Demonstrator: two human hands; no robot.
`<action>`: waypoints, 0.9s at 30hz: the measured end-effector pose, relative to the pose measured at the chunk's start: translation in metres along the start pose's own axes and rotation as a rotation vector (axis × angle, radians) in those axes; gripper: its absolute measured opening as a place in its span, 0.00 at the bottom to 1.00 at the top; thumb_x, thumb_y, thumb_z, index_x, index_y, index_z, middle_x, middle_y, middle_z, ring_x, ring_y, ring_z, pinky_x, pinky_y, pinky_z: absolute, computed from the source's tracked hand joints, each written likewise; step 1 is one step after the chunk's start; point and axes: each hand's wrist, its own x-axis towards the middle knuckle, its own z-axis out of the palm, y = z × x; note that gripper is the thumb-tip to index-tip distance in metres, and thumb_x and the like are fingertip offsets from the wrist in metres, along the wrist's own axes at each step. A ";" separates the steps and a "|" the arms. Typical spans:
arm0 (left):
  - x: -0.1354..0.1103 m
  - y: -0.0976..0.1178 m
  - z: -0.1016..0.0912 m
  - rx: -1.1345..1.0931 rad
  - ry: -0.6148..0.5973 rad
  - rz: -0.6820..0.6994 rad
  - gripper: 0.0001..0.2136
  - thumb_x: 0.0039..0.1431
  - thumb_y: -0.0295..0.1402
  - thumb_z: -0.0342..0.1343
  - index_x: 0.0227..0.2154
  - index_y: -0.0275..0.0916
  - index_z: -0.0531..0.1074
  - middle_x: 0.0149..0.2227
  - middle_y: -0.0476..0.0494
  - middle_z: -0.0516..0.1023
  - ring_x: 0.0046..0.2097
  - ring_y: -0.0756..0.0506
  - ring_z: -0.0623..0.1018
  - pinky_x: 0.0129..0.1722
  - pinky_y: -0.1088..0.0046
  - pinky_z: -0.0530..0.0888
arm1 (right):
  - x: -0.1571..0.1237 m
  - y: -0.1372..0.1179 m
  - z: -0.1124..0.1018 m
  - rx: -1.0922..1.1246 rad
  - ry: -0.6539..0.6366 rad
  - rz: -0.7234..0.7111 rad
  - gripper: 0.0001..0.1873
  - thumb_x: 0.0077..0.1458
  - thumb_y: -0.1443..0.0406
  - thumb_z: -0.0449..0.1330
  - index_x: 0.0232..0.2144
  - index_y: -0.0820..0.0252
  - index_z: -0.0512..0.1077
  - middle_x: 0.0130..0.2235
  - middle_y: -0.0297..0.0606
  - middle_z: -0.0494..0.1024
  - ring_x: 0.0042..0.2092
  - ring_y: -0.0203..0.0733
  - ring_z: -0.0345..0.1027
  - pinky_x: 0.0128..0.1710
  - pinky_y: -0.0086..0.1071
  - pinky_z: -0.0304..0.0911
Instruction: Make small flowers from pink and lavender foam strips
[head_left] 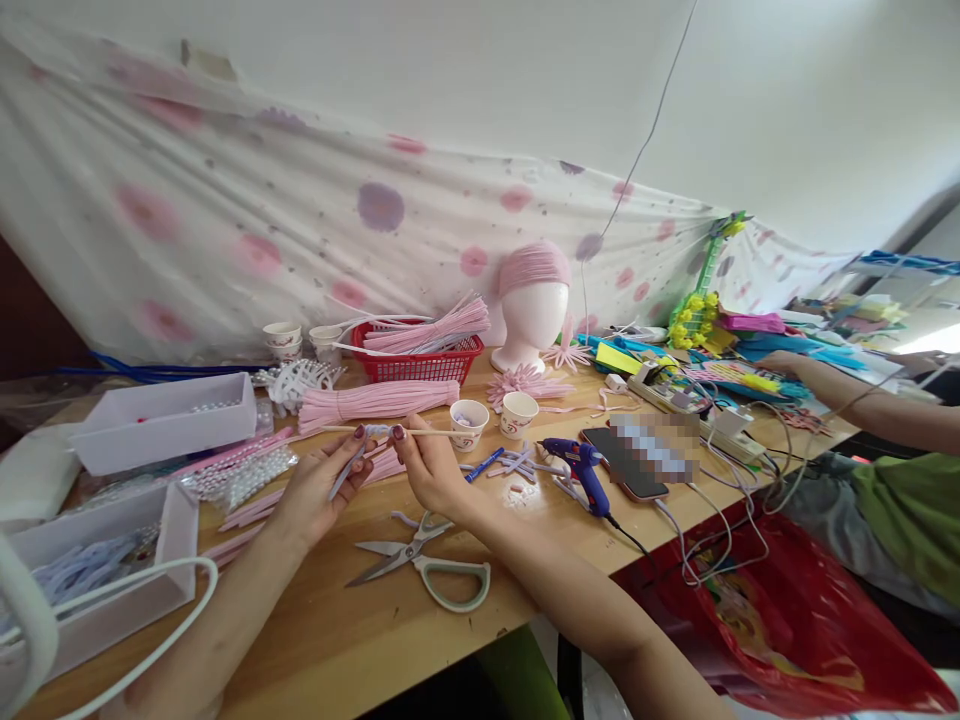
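Observation:
Between both hands a thin wooden stick (442,432) lies level, with a pale lilac pipe cleaner (346,472) coiled round its middle. My left hand (319,492) pinches the coil from the left, and the loose tail of the pipe cleaner slants down across its fingers. On the right of the coil, my right hand (429,470) is closed on the stick with thumb and fingertips. Open-bladed scissors (409,552) lie on the table below my hands. A paper cup (469,428) with lilac bits inside stands just beyond my right hand.
A blue glue gun (577,462), a phone (622,465) and a power strip (720,435) with tangled cables lie to the right. Behind are a red basket (420,365) and a foam head (534,315). White trays (169,425) stand left. A co-worker's arm (862,395) reaches in right.

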 end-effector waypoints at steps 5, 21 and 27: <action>-0.002 0.000 0.001 0.018 -0.050 0.022 0.18 0.29 0.34 0.76 0.23 0.32 0.76 0.21 0.49 0.77 0.19 0.58 0.67 0.20 0.83 0.69 | 0.003 0.002 0.000 0.117 0.075 0.055 0.27 0.66 0.49 0.42 0.21 0.57 0.62 0.26 0.34 0.64 0.28 0.37 0.57 0.32 0.32 0.52; -0.005 0.007 -0.004 0.137 -0.292 0.135 0.19 0.39 0.35 0.73 0.33 0.37 0.72 0.24 0.52 0.78 0.22 0.53 0.73 0.24 0.79 0.69 | 0.002 -0.001 0.004 0.462 0.067 0.223 0.30 0.56 0.39 0.51 0.20 0.58 0.63 0.18 0.28 0.57 0.21 0.32 0.48 0.21 0.30 0.43; -0.005 0.005 -0.007 0.158 -0.341 0.123 0.17 0.42 0.33 0.72 0.34 0.38 0.72 0.27 0.52 0.77 0.24 0.54 0.74 0.24 0.80 0.69 | 0.000 0.007 0.006 0.458 0.043 0.219 0.30 0.59 0.41 0.50 0.19 0.59 0.63 0.18 0.28 0.57 0.21 0.32 0.47 0.21 0.29 0.43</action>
